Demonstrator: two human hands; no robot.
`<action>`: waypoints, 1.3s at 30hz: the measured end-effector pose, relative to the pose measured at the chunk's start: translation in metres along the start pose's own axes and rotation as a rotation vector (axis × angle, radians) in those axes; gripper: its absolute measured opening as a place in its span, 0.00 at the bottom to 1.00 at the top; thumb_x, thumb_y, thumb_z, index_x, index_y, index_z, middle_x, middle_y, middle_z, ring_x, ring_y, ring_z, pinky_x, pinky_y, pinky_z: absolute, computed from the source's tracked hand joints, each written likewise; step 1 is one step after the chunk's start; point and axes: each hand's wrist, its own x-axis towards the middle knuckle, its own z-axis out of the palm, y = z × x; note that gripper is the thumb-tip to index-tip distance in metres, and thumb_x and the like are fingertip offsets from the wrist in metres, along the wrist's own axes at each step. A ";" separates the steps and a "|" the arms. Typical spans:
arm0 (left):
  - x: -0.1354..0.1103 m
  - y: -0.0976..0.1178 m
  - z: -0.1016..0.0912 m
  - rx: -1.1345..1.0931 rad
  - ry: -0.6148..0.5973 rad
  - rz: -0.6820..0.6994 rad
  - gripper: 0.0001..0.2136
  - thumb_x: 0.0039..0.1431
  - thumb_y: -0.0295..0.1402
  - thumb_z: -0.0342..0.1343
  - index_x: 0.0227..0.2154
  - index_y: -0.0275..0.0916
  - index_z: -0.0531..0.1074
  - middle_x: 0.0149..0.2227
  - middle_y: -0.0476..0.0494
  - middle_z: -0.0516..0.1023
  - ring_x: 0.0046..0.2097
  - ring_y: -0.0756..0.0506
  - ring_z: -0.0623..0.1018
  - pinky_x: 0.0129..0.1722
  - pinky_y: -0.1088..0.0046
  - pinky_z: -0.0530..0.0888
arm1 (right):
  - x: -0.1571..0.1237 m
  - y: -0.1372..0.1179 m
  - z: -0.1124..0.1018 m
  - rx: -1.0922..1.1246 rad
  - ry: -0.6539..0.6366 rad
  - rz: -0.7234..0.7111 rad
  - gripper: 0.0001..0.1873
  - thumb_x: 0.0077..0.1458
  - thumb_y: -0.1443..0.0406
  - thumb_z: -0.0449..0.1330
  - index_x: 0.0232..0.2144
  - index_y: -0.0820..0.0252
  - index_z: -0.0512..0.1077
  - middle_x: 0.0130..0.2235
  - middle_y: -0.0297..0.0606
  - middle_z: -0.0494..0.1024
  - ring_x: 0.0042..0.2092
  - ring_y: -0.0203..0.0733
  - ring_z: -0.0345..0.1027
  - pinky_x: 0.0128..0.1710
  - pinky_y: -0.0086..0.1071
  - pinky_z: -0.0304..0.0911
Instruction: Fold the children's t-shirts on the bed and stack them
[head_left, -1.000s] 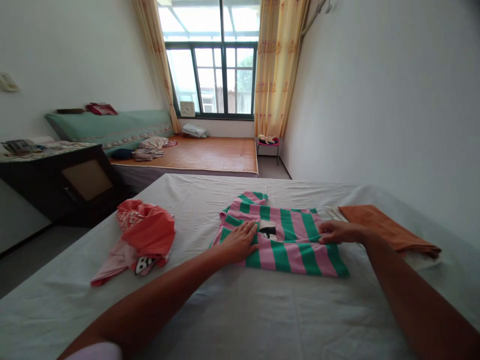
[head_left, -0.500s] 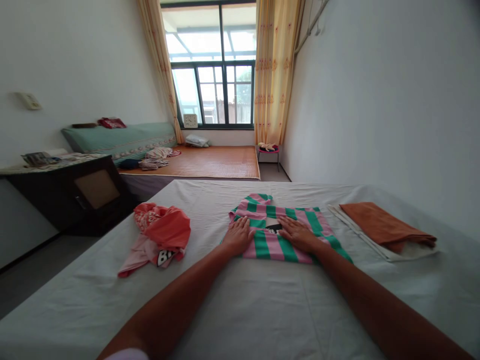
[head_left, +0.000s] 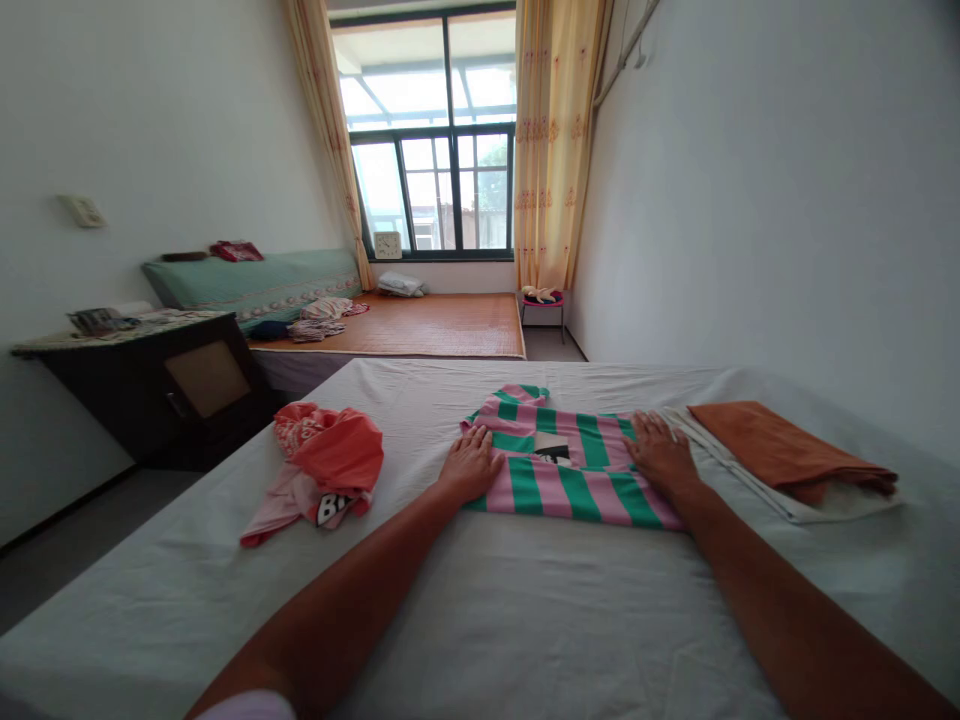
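A pink and green striped shirt [head_left: 570,470] lies folded flat on the white bed sheet [head_left: 480,600] in front of me. My left hand [head_left: 470,464] rests palm down on the shirt's left edge, fingers stretched out. Palm down on the shirt's right edge lies my right hand [head_left: 660,452], its fingers spread. Neither hand grips the cloth. A small black and white print shows on the shirt between my hands.
A crumpled red and pink garment [head_left: 319,470] lies to the left on the bed. A folded orange cloth [head_left: 787,450] on a white one sits at the right, by the wall. A dark desk [head_left: 150,390], a second bed [head_left: 405,325] and a window lie beyond.
My right hand slid from the shirt's middle out to its right edge. My left hand stayed on the left edge. The view shifted slightly.
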 end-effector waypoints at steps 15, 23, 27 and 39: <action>-0.004 0.003 -0.006 -0.004 -0.012 -0.033 0.30 0.65 0.48 0.35 0.63 0.35 0.57 0.66 0.38 0.54 0.67 0.39 0.53 0.63 0.58 0.53 | 0.015 0.029 0.014 -0.022 -0.286 0.159 0.34 0.63 0.52 0.36 0.64 0.63 0.54 0.66 0.45 0.54 0.66 0.49 0.46 0.63 0.49 0.45; -0.004 0.004 -0.006 -0.002 -0.001 -0.016 0.29 0.65 0.46 0.34 0.63 0.33 0.57 0.66 0.37 0.53 0.67 0.39 0.53 0.64 0.59 0.52 | -0.010 -0.053 -0.008 0.112 -0.077 -0.347 0.29 0.64 0.58 0.40 0.63 0.64 0.56 0.65 0.44 0.57 0.66 0.45 0.47 0.64 0.42 0.44; -0.005 0.002 -0.008 0.003 -0.022 -0.021 0.30 0.65 0.47 0.34 0.63 0.34 0.56 0.67 0.37 0.53 0.67 0.39 0.53 0.63 0.58 0.52 | -0.015 -0.075 -0.002 0.196 -0.242 -0.490 0.31 0.64 0.51 0.39 0.64 0.55 0.56 0.65 0.37 0.57 0.66 0.42 0.47 0.64 0.40 0.45; -0.006 -0.002 -0.005 0.011 -0.023 -0.030 0.30 0.65 0.48 0.34 0.64 0.35 0.55 0.67 0.38 0.52 0.67 0.39 0.52 0.63 0.57 0.52 | 0.020 -0.062 0.007 0.118 -0.290 -0.390 0.31 0.63 0.54 0.39 0.64 0.59 0.55 0.66 0.39 0.55 0.67 0.43 0.45 0.65 0.40 0.41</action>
